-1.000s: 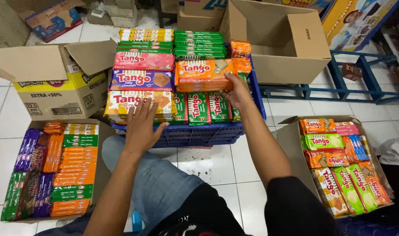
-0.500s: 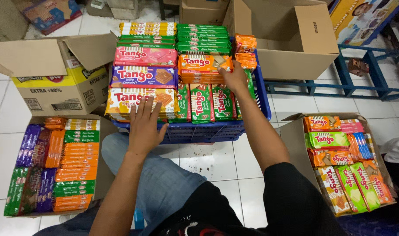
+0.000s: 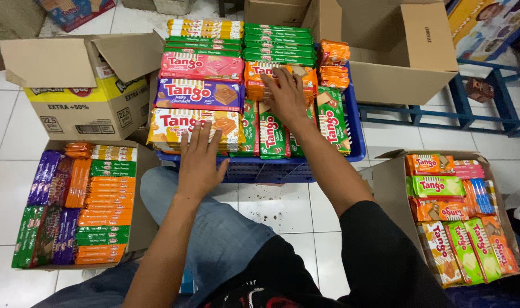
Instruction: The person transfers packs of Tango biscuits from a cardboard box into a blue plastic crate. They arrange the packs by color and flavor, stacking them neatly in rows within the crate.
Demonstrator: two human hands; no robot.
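Observation:
A blue plastic crate [image 3: 351,149] in front of me is packed with wafer packs in red, purple, yellow, green and orange wrappers. My left hand [image 3: 201,161] lies flat with fingers spread on the near rim, its fingertips touching the yellow wafer pack [image 3: 168,126]. My right hand [image 3: 285,96] rests palm down on an orange wafer pack [image 3: 256,76], above upright green packs [image 3: 270,136]. Neither hand grips anything.
An open carton [image 3: 77,199] at my left holds rows of orange, green and purple packs. Another open carton [image 3: 462,217] at my right holds mixed wafer packs. Brown cartons [image 3: 72,85] [image 3: 405,57] stand behind. A blue metal frame [image 3: 476,108] lies at the far right. My knee [image 3: 214,228] is below the crate.
My right hand slid left and toward me, from the orange pack's right end onto its middle. My left hand stayed at the crate's near edge. The view moved closer.

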